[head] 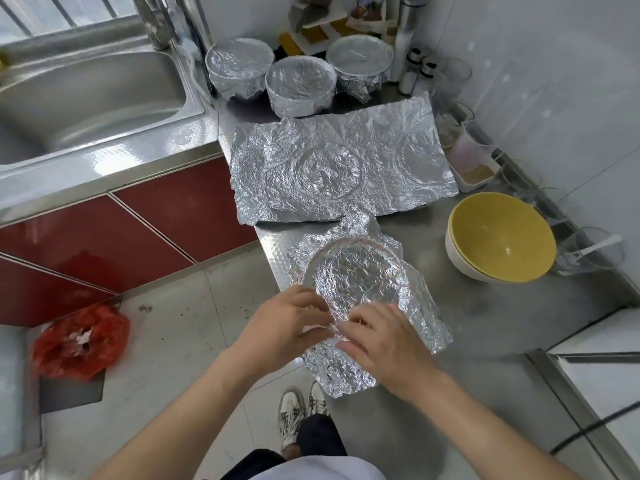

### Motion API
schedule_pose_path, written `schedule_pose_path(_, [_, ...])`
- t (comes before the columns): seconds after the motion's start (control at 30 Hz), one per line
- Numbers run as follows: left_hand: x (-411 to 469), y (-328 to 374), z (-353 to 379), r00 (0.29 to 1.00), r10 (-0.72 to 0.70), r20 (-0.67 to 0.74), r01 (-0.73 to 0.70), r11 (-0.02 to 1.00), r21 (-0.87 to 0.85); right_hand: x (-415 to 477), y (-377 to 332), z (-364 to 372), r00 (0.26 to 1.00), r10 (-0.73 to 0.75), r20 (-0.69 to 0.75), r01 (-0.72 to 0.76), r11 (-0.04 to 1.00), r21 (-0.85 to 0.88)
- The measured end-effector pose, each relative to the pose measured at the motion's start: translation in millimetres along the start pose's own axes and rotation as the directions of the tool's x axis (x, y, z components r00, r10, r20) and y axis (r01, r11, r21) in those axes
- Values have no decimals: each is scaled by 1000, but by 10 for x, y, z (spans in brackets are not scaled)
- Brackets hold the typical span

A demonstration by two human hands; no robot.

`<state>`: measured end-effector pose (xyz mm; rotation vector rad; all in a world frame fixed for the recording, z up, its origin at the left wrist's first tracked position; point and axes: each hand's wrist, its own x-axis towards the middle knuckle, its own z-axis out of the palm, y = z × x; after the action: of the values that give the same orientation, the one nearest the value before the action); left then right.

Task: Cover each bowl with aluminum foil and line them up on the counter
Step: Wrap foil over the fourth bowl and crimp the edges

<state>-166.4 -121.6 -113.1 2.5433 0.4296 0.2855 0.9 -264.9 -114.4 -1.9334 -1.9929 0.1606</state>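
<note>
Item: foil-draped bowl (pixel 356 271), sitting at front edge of bench (pixel 485 323). Left hand (pixel 287 327) and right hand (pixel 388 344) are both pinching foil at its 6 o'clock rim. Loose flap (pixel 429 323) is trailing toward 4 o'clock, nearer right hand.

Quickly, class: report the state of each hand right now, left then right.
Left hand: closed, pinching the foil on its near side.
Right hand: closed, pinching the same foil beside it.
</note>
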Motion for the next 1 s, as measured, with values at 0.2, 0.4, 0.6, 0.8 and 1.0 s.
schedule_pose_path(0.2, [-23, -44, 75, 989, 136, -52, -124, 975, 186, -21, -37, 104, 1000, -21, -23, 20, 999, -29])
schedule_pose_path(0.4, [18, -49, 147, 985, 142, -94, -122, 973, 195, 2, -39, 183, 992, -18, -127, 7, 996, -85])
schedule_pose_path(0.6, [9, -78, 105, 993, 70, -95, -49, 977, 208, 78, -143, 187, 993, 68, -94, -70, 997, -20])
schedule_pose_path(0.8, [-4, 105, 13, 996, -10, -86, 22, 991, 134, 84, -72, -57, 986, 158, -59, -148, 979, 138])
schedule_pose_path(1.0, [16, 114, 181, 991, 135, -25, -132, 984, 117, -50, 69, -58, 996, 86, 6, -86, 995, 40])
